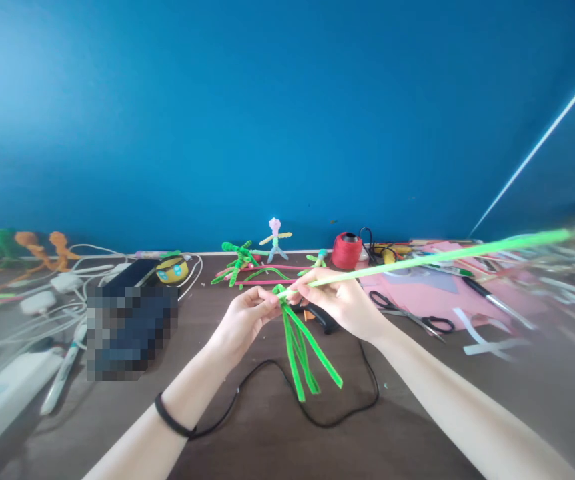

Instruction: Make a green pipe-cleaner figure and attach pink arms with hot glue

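Pipe cleaners [417, 263], both hands [241, 315] [340, 301] in fingertip pinch

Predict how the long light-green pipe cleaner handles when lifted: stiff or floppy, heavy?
The pipe cleaner is probably fairly stiff: it juts nearly straight past the right hand. Likely light, being so thin for its length. Perhaps easily bent too: the green figure behind looks twisted from similar fuzzy strands.

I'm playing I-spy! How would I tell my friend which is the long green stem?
Below the blue wall is a brown desk. Over it, the right hand pinches the stem: bright green, long and straight, reaching right, while the shorter green strips hang down.
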Motion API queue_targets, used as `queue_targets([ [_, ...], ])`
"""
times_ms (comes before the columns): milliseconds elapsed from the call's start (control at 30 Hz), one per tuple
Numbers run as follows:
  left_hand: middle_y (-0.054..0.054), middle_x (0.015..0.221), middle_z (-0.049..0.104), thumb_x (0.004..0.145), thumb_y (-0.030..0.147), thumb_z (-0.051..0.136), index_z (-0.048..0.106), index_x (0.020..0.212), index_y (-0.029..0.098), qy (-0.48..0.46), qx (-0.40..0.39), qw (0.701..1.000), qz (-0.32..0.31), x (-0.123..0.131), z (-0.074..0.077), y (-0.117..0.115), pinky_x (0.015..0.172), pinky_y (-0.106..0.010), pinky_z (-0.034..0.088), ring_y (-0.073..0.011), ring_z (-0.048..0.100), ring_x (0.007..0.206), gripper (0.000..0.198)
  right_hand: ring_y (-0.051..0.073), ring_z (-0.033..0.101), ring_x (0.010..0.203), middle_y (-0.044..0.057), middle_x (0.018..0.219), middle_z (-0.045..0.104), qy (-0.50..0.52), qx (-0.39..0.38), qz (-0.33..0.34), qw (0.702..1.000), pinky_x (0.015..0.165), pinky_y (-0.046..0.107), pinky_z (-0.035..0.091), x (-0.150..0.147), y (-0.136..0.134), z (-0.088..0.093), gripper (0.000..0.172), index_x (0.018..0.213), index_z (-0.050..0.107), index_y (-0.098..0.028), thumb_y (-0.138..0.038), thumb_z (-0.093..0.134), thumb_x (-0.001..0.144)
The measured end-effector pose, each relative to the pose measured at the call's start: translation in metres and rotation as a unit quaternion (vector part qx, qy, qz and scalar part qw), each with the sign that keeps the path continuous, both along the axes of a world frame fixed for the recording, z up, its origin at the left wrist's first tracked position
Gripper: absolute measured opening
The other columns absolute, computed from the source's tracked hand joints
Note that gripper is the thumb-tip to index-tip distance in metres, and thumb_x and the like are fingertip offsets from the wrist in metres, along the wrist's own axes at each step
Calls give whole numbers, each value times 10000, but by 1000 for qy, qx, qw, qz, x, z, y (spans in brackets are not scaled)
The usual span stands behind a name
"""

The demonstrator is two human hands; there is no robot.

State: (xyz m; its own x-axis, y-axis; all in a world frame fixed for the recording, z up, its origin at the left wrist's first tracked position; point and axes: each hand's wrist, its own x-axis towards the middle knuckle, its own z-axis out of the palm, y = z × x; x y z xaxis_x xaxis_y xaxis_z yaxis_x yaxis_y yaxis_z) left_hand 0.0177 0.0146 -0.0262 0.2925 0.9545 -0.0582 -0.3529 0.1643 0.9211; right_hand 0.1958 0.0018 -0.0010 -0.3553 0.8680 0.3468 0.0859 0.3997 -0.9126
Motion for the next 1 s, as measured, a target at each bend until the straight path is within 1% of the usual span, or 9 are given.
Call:
queue_targets([
  [67, -25, 659, 647, 612, 191, 725, 551, 583, 126, -6, -1, 1000, 3, 0, 0, 1, 788, -276, 437, -137, 611, 729, 187, 167, 614, 784, 53, 824, 646, -2, 1, 3, 1000, 621, 275, 492, 1, 0, 0, 189, 836, 614, -172, -337, 524, 817],
  [167, 6, 595, 615, 595, 179, 736, 555, 581, 130, -20, -2, 1000, 7, -1, -1, 2, 767, -254, 442, -113, 598, 678, 188, 164, 614, 737, 45, 767, 642, 3, -20, 4, 1000, 594, 273, 487, 3, 2, -1, 191, 799, 588, -168, -356, 565, 784],
  [300, 29, 568, 575, 592, 162, 734, 555, 577, 132, -28, -6, 1000, 7, -1, -2, 2, 720, -225, 447, -80, 566, 613, 182, 138, 581, 643, 8, 685, 595, -18, -39, -35, 998, 578, 266, 474, 3, 7, -3, 209, 739, 534, -173, -358, 631, 721],
  [367, 29, 567, 572, 591, 159, 733, 553, 576, 132, -27, -4, 1000, 7, 0, -2, 2, 721, -228, 445, -83, 567, 620, 182, 124, 568, 629, -4, 683, 578, -20, -42, -46, 998, 579, 257, 467, 1, 8, -4, 194, 749, 526, -180, -350, 618, 732],
  [500, 21, 599, 593, 615, 161, 718, 554, 588, 133, -25, 7, 1000, -2, -1, -2, 1, 731, -228, 435, -90, 577, 655, 168, 129, 573, 657, 16, 734, 600, -29, -51, -30, 998, 573, 251, 458, -2, 7, -6, 179, 819, 571, -184, -357, 554, 779],
  [600, 17, 600, 603, 616, 162, 716, 556, 583, 135, -19, 11, 1000, -8, 0, -2, 1, 724, -230, 428, -93, 579, 646, 165, 132, 567, 622, 19, 692, 599, -26, -66, -21, 997, 540, 250, 446, -3, 6, -6, 198, 786, 580, -175, -371, 565, 764],
  [733, 20, 580, 593, 607, 163, 721, 553, 569, 135, -13, 15, 1000, -10, 1, 0, 0, 689, -233, 421, -93, 568, 612, 174, 121, 548, 587, 7, 651, 592, -23, -60, -47, 997, 540, 251, 426, -4, 6, -6, 192, 731, 566, -169, -357, 598, 734],
  [833, 29, 562, 576, 609, 166, 720, 550, 570, 134, -20, 18, 1000, -7, 1, 0, -1, 643, -217, 411, -77, 540, 572, 177, 122, 550, 615, 12, 688, 601, -7, -51, -50, 997, 573, 258, 425, -4, 8, -8, 182, 679, 544, -164, -329, 608, 722],
  [1000, 20, 553, 577, 593, 178, 733, 545, 573, 132, -23, 11, 1000, -5, 1, 0, 0, 595, -218, 393, -84, 530, 554, 195, 157, 581, 750, 35, 855, 630, 2, -45, -44, 998, 641, 286, 445, -5, 8, -11, 185, 611, 479, -170, -267, 593, 719],
])
